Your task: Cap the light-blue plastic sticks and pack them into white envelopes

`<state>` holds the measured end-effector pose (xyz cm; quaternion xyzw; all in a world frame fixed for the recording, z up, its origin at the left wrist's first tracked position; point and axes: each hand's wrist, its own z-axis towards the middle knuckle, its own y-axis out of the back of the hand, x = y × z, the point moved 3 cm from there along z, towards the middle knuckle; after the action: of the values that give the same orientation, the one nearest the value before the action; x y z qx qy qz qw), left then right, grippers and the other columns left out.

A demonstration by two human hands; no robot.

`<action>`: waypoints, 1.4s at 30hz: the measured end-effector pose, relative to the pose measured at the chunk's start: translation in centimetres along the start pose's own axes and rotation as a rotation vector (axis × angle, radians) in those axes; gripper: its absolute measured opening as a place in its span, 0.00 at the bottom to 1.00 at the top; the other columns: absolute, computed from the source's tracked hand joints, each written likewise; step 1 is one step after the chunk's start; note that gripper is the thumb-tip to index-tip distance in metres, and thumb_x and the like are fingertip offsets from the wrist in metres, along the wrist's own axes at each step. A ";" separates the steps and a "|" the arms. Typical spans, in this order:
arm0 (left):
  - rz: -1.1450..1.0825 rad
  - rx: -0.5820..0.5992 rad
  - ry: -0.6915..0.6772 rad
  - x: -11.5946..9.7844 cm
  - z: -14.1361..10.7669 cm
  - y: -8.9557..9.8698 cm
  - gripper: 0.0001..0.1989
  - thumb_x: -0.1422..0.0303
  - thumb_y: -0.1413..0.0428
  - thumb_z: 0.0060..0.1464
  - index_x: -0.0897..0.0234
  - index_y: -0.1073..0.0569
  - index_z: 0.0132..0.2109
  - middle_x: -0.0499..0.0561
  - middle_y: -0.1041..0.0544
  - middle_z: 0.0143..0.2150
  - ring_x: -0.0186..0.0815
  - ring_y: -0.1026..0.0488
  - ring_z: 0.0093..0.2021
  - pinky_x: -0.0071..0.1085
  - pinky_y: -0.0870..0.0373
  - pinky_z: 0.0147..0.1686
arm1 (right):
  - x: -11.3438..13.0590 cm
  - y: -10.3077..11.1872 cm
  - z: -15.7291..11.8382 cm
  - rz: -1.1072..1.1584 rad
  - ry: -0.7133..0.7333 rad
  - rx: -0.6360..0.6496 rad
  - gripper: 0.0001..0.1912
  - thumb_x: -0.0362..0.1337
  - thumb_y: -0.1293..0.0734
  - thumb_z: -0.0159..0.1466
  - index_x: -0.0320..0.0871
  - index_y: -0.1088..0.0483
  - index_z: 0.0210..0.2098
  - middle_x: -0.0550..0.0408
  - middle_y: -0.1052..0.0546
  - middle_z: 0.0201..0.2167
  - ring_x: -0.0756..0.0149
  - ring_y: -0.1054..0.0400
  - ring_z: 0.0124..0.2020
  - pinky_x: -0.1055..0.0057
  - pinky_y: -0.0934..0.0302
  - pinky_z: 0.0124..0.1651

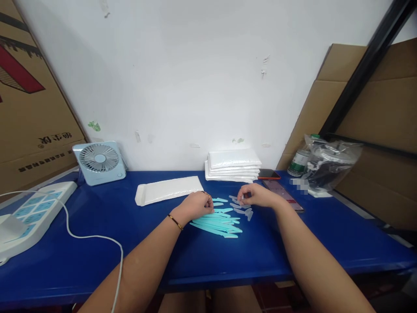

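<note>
My left hand (196,204) is closed, its fingertips over the turquoise eyebrow razors (216,223), which lie in a loose pile on the blue table. One razor (220,200) sticks out to the right from its fingers. Across a small gap, my right hand (257,194) pinches a small clear blade cap (240,201), partly hidden by the fingers. More clear caps (243,211) are scattered just below those fingertips. Behind my left hand lies a white padded mailer (169,190), flat, with its flap end to the left.
Against the wall stands a stack of white padded mailers (233,165). Two phones, one nearer (282,194), lie right of it. A bottle (299,161) and a clear plastic bag (332,163) stand farther right. To the left are a fan (100,163), a power strip (39,208) and a white cable (94,236).
</note>
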<state>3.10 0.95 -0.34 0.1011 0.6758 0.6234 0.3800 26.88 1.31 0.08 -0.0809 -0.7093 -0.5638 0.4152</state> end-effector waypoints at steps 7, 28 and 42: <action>-0.012 -0.058 0.058 0.4 0.0 0.4 0.06 0.66 0.48 0.51 0.61 0.27 0.31 0.48 0.24 0.30 0.34 0.29 0.30 0.27 0.41 0.27 | 1.4 0.2 -0.5 0.187 0.025 0.047 0.15 0.44 0.34 0.57 0.39 0.27 0.37 0.53 0.26 0.29 0.70 0.35 0.28 0.74 0.41 0.30; 0.075 -0.192 0.075 0.6 0.0 1.5 0.05 0.67 0.52 0.56 0.60 0.32 0.34 0.46 0.26 0.27 0.33 0.31 0.28 0.27 0.44 0.27 | 1.7 -0.8 0.6 0.065 0.050 -0.160 0.10 0.38 0.37 0.57 0.39 0.28 0.34 0.57 0.30 0.23 0.73 0.41 0.22 0.75 0.46 0.26; -0.057 -0.185 0.065 0.5 0.2 0.9 0.06 0.65 0.52 0.55 0.60 0.32 0.36 0.46 0.26 0.29 0.33 0.31 0.30 0.26 0.42 0.28 | 3.3 -2.7 1.4 0.265 0.100 -0.176 0.11 0.41 0.34 0.56 0.41 0.32 0.35 0.58 0.30 0.25 0.71 0.35 0.26 0.74 0.40 0.30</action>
<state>2.59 1.56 0.33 0.0261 0.6298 0.6752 0.3830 22.48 0.45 0.31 -0.1818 -0.6188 -0.5672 0.5121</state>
